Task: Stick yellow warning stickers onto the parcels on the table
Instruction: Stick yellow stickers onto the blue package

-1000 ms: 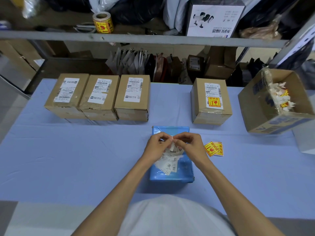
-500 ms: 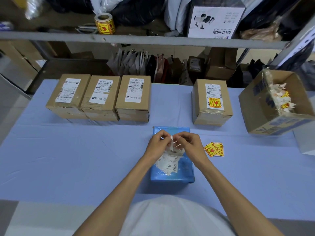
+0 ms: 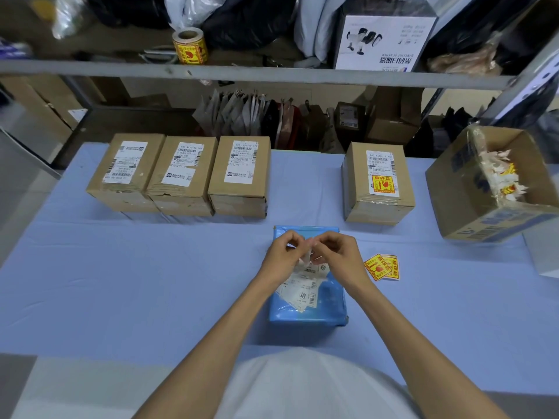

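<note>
A blue plastic parcel [image 3: 326,309] with a white shipping label lies on the table in front of me. Above it, my left hand [image 3: 282,255] and my right hand [image 3: 335,255] meet fingertip to fingertip and pinch a small pale piece, a sticker or its backing [image 3: 308,255]; its face is hidden. Two loose yellow warning stickers [image 3: 381,267] lie on the cloth right of the parcel. Three brown boxes [image 3: 184,173] stand in a row at the back left. A fourth brown box [image 3: 378,186] at the back right carries a yellow sticker.
An open cardboard box [image 3: 472,189] with peeled paper scraps sits at the far right. A roll of yellow stickers [image 3: 190,46] stands on the metal shelf [image 3: 272,74] above the table. The blue table cloth [image 3: 121,282] stretches left of the parcel.
Both hands stay pinched together over the blue parcel, with only slight finger movement at the small piece. Nothing else moved.
</note>
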A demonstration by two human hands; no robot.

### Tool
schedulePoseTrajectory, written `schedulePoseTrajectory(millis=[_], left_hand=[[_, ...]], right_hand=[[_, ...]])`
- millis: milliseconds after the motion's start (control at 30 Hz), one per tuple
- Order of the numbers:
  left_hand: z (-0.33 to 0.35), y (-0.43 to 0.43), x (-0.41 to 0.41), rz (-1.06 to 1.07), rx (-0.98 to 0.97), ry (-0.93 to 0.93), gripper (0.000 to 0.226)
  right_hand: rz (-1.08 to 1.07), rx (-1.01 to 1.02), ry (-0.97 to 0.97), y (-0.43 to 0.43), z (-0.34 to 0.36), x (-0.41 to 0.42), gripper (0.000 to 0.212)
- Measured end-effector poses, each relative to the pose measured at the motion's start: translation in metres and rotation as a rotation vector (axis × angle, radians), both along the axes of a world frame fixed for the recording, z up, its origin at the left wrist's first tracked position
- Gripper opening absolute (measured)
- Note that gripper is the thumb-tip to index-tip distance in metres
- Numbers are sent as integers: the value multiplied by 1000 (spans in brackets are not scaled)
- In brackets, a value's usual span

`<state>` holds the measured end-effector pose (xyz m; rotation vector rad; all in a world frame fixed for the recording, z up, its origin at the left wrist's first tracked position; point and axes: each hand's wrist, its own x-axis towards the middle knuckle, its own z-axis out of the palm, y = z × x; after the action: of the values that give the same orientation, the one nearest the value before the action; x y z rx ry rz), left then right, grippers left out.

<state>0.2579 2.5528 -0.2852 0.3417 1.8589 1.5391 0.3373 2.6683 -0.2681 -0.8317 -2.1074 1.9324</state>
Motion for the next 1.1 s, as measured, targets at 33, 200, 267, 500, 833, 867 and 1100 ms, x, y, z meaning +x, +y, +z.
schedulePoseTrajectory(millis=[33, 200, 267, 500, 833, 867, 1100], left_hand=[[-1, 0, -1, 5, -6, 0, 24], [-4, -2, -3, 134, -49, -44, 22], [-3, -1, -2, 140, -55, -74, 16], [-1, 0, -2, 106, -39, 10, 20], [4, -10, -9, 288, 43, -194, 15], [6, -8, -10, 270, 14, -163, 18], [4, -1, -14, 245, -173, -42, 32]], right_hand=[[4, -7, 1, 1, 1, 0, 11], [-82, -98, 2, 5, 0, 1, 11], [-70, -111, -1, 5, 0, 2, 11], [-77, -132, -6, 0, 3, -1, 11], [-301, -103, -84, 12, 2, 1, 9], [-306, -101, -88, 12, 2, 1, 9], [-320, -92, -106, 11, 2, -1, 9]])
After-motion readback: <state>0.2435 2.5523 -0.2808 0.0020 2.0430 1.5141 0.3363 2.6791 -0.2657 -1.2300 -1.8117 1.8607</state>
